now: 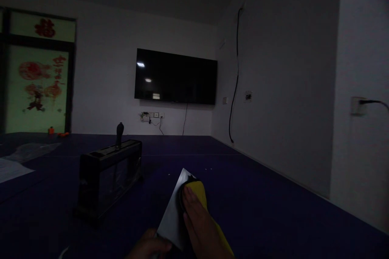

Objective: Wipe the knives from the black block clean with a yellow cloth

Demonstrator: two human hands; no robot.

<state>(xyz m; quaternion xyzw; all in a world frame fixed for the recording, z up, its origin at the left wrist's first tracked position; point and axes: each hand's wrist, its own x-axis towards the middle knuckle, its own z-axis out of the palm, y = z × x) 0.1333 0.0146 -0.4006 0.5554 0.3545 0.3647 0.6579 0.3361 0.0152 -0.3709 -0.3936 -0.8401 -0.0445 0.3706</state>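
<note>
My left hand (148,246) is closed around the lower end of a broad-bladed kitchen knife (170,218), whose pale metal blade points up and away over the table. The handle is mostly hidden in that hand and by the bottom edge. My right hand (197,220) presses a yellow and dark cloth (199,191) against the right side of the blade, with the fingers lying along it. To the left, a black knife stand (111,156) with see-through sides stands upright on the table. One dark handle (119,134) sticks up from its top.
The dark blue tabletop (252,194) reaches back to the walls. Clear plastic (33,150) and white paper (12,170) lie at the left. Small orange objects (63,134) sit near the far left edge. A television (176,77) hangs on the wall. The room is dim.
</note>
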